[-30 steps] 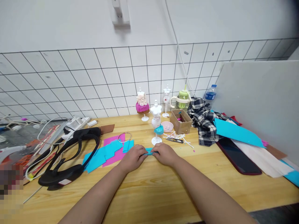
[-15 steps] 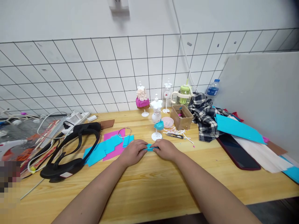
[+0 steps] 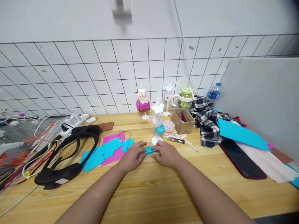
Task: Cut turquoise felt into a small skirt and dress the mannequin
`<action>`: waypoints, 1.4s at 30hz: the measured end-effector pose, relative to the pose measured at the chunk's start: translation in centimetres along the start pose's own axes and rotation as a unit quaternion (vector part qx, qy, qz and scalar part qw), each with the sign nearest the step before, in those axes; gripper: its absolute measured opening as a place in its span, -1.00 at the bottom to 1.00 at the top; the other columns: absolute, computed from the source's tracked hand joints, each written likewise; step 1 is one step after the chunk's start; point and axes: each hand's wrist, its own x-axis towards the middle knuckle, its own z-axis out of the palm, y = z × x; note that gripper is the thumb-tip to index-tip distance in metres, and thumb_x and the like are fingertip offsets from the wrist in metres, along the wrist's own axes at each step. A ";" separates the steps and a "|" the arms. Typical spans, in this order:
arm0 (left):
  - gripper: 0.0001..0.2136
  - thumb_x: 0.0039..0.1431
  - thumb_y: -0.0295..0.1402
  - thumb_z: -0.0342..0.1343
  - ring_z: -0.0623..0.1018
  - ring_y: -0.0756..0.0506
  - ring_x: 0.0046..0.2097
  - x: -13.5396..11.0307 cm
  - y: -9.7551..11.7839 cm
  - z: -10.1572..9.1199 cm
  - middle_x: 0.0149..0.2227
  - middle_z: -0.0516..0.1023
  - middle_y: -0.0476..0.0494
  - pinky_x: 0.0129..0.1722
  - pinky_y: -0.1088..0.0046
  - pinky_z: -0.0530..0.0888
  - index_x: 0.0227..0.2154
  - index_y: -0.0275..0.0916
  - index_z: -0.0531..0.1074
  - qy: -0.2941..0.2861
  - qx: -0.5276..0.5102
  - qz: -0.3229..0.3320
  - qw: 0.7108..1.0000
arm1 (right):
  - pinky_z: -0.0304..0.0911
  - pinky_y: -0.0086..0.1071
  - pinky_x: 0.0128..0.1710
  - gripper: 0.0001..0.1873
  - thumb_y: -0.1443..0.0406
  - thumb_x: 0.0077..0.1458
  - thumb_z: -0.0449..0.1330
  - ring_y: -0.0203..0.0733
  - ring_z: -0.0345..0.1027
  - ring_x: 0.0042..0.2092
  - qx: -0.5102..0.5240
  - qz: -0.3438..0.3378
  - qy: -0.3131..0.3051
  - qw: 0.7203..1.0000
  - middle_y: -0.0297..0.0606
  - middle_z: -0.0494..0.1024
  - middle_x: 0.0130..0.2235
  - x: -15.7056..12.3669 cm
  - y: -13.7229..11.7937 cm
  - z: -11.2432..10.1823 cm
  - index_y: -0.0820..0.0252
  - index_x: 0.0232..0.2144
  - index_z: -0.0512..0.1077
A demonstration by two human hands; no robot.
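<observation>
Both my hands rest on the wooden table (image 3: pixel 149 193) and pinch a small folded piece of blue felt (image 3: pixel 149 150) between them. My left hand (image 3: pixel 132 157) grips its left end with curled fingers, and my right hand (image 3: pixel 166 154) grips its right end. Just behind them stands a white mini mannequin (image 3: pixel 157 121) wearing a blue skirt. Left of my hands lie blue felt pieces (image 3: pixel 102 152) on a pink sheet (image 3: pixel 114 146), with a thin wire ring (image 3: pixel 124 135) on top.
A black headset (image 3: pixel 67 155) and cables lie at the left. Behind are two more mannequins (image 3: pixel 143 101), a pink dish (image 3: pixel 168 125), a cardboard box (image 3: pixel 182 120), snips (image 3: pixel 176 140), a green cup (image 3: pixel 185 98), a checked cloth (image 3: pixel 206 123), a bottle (image 3: pixel 214 91). Blue sheet (image 3: pixel 240 133) and dark tablet (image 3: pixel 243 160) lie right.
My hands have stayed together on the blue felt piece, shifting their fingers slightly. The camera view drifted a little; nothing else on the table moved.
</observation>
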 end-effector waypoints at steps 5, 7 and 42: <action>-0.85 0.24 -0.37 0.04 0.41 -0.21 0.20 0.3 -0.1 0.2 0.12 0.49 -0.23 0.20 0.09 0.37 -0.22 -0.19 0.49 -0.007 -0.022 -0.001 1.000 | 0.19 -0.34 -0.17 -0.72 0.13 0.21 0.13 -0.18 0.36 -0.09 0.010 0.000 0.026 1.000 -0.24 0.46 -0.05 0.3 0.3 0.1 0.06 -0.20 0.59; -0.86 0.24 -0.37 0.04 0.40 -0.22 0.21 0.3 0.2 -0.1 0.12 0.49 -0.23 0.21 0.09 0.36 -0.23 -0.19 0.49 -0.012 -0.020 -0.004 1.000 | 0.18 -0.34 -0.18 -0.75 0.13 0.15 0.19 -0.18 0.37 -0.10 0.013 -0.002 0.025 1.000 -0.25 0.48 -0.06 0.4 0.5 0.1 0.04 -0.18 0.59; -0.82 0.29 -0.23 0.01 0.34 -0.27 0.22 0.6 1.1 -0.3 0.10 0.47 -0.22 0.19 0.00 0.31 -0.20 -0.18 0.43 -0.030 0.042 -0.019 0.998 | 0.19 -0.36 -0.12 -0.70 0.24 0.23 0.06 -0.15 0.41 -0.03 0.029 0.042 -0.033 0.998 -0.26 0.58 -0.04 0.9 0.4 0.4 0.04 -0.06 0.52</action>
